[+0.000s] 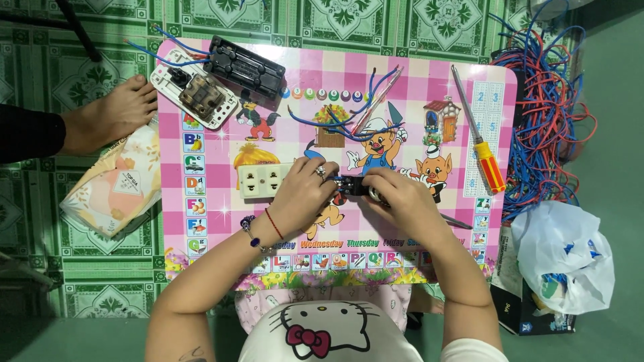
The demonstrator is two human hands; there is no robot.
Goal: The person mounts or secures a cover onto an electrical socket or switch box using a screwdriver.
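My left hand point(305, 191) rests on the right end of a cream double socket plate point(260, 179) and pinches a small black electrical part point(350, 185). My right hand point(396, 194) grips the same black part from the right side, fingers curled around it. Both hands meet over the middle of a small pink checked table point(221, 221) printed with cartoon pigs and letters. Loose blue wires point(355, 117) lie just beyond my hands. A thin metal tool point(457, 221) sticks out past my right wrist.
A screwdriver with a red and yellow handle point(484, 151) lies at the table's right. A black casing point(245, 67) and a white switch plate with a brown module point(194, 94) sit at the far left corner. Tangled red and blue wires point(550, 114), a white plastic bag point(563, 255), another person's foot point(114, 110).
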